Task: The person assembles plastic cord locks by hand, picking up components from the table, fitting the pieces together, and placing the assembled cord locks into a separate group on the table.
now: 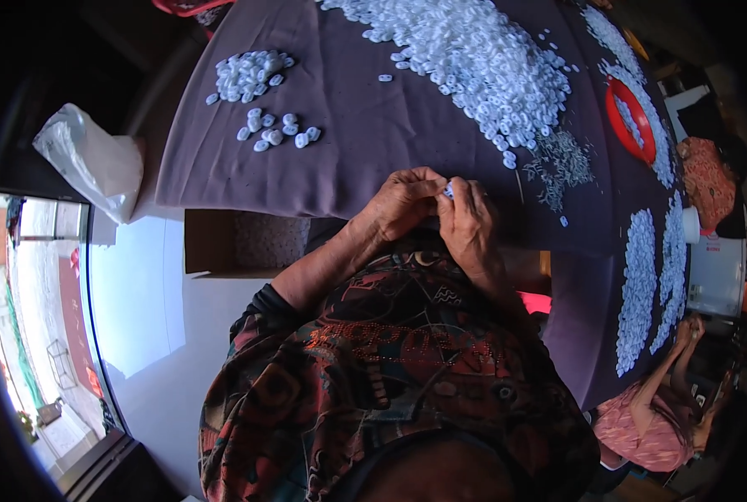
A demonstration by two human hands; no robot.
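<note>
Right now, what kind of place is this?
Probably a small home workshop for hand assembly: a purple cloth-covered table, heaps of small white plastic pieces, and both hands pinching one piece.

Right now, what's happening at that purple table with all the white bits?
A person sits at the purple cloth-covered table, both hands together at its near edge. The left hand and right hand pinch one small white plastic piece between the fingertips. A large heap of the same white pieces lies ahead, two smaller piles to the left, and a red round bowl to the right.
</note>
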